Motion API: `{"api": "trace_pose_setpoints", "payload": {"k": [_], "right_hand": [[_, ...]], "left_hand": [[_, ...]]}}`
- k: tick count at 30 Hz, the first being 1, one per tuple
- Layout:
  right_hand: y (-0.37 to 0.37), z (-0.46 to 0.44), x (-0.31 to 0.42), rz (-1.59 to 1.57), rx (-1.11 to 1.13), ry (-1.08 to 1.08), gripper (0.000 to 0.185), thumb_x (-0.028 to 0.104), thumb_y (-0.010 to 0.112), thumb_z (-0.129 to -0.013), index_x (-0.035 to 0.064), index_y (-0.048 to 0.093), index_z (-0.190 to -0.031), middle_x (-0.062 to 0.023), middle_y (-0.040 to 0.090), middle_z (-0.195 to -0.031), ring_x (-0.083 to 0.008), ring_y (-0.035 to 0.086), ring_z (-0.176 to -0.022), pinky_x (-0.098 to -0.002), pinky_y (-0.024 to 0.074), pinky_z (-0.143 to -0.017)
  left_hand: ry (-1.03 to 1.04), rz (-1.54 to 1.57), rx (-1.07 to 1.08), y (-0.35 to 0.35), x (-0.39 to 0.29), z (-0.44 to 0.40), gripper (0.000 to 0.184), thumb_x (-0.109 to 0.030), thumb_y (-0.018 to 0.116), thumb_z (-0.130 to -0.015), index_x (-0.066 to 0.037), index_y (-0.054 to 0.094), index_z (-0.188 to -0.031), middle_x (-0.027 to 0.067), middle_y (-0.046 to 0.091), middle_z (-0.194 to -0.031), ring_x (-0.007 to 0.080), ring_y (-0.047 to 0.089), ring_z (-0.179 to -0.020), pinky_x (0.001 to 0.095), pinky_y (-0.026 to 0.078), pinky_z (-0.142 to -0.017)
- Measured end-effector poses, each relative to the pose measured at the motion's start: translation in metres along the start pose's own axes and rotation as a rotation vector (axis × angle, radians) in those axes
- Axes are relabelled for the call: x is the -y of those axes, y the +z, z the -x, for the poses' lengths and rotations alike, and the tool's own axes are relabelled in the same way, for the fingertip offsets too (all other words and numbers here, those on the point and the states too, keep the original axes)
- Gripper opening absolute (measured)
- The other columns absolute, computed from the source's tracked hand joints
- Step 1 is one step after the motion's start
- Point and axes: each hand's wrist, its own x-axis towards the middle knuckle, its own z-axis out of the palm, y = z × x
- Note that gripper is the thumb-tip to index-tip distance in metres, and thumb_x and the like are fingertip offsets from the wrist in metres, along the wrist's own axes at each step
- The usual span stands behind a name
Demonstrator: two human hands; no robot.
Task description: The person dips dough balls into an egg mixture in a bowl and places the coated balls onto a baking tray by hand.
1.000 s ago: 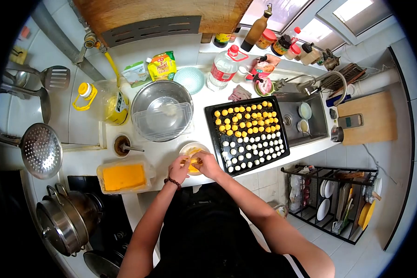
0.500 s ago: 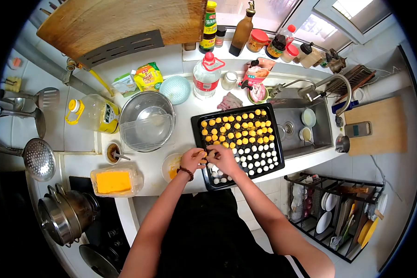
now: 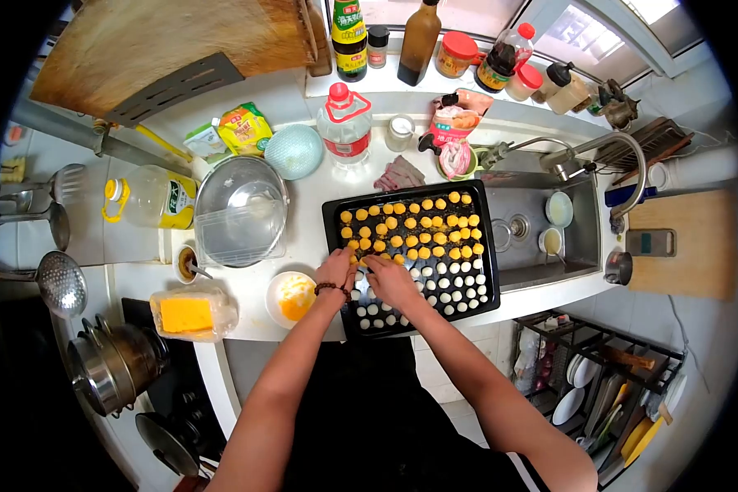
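Note:
A black baking tray holds rows of orange balls at the back and white balls at the front. Over the tray's left part is my left hand, with a beaded bracelet at the wrist and its fingertips close together at an orange ball. Beside it, my right hand reaches over the same rows, fingers bent; whether it holds anything is hidden. Left of the tray stands a white bowl with orange residue inside. An orange block lies in a plastic container farther left.
Behind the bowl are a metal basin with a clear lid, a large water bottle and an oil jug. A sink is right of the tray. Pots stand at the lower left.
Both hands have moved from the bowl onto the tray's left side. The view has shifted, uncovering the bowl, and the orange ball seen between the fingers is now down at the orange rows.

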Motion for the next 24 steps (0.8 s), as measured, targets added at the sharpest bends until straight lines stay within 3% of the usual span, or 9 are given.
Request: {"api": "trace_pose_setpoints", "payload": {"k": [7,11,15,20,24], "right_hand": [[-0.002,0.007,-0.006,-0.051,-0.052,-0.016,0.035,0.012,0.065,-0.089,0.0039,0.064,-0.123,-0.0145,0.066,-0.126,-0.0355,0.066,-0.107,-0.0432,0.0555,-0.090],[-0.012,0.014,0.001,-0.083,-0.066,0.038,0.029,0.013,0.066,-0.089,0.0038,0.067,-0.117,-0.0149,0.069,-0.116,-0.0358,0.067,-0.100,-0.0439,0.0554,-0.085],[-0.009,0.018,0.001,-0.078,-0.065,0.047,0.027,0.014,0.066,-0.088,0.0035,0.069,-0.112,-0.0150,0.071,-0.106,-0.0353,0.068,-0.096,-0.0440,0.0551,-0.082],[0.010,0.019,0.003,-0.120,-0.051,0.076,0.028,0.013,0.066,-0.087,0.0038,0.071,-0.112,-0.0159,0.071,-0.106,-0.0353,0.068,-0.096,-0.0439,0.0553,-0.082],[0.015,0.021,0.007,-0.129,-0.062,0.074,0.028,0.009,0.065,-0.086,0.0038,0.071,-0.113,-0.0161,0.071,-0.107,-0.0354,0.068,-0.096,-0.0433,0.0555,-0.082]], "left_hand": [[0.103,0.088,-0.138,0.001,0.007,0.016,0.034,-0.019,0.068,-0.090,-0.012,0.062,-0.123,0.0132,0.065,-0.116,0.0383,0.065,-0.103,0.0469,0.054,-0.084],[0.075,0.089,-0.174,-0.011,-0.001,0.034,0.032,-0.017,0.070,-0.087,-0.010,0.064,-0.118,0.0127,0.066,-0.114,0.0372,0.065,-0.103,0.0455,0.054,-0.084],[0.082,-0.038,-0.071,-0.006,-0.007,0.042,0.034,-0.020,0.070,-0.087,-0.010,0.064,-0.119,0.0121,0.066,-0.112,0.0362,0.065,-0.101,0.0465,0.054,-0.082],[0.044,-0.156,0.082,0.013,-0.001,0.039,0.032,-0.023,0.067,-0.089,-0.011,0.064,-0.118,0.0120,0.066,-0.112,0.0356,0.066,-0.101,0.0481,0.054,-0.082],[0.033,-0.182,0.077,0.010,-0.005,0.042,0.033,-0.024,0.067,-0.089,-0.012,0.063,-0.119,0.0125,0.065,-0.112,0.0359,0.066,-0.100,0.0480,0.054,-0.082]]}}
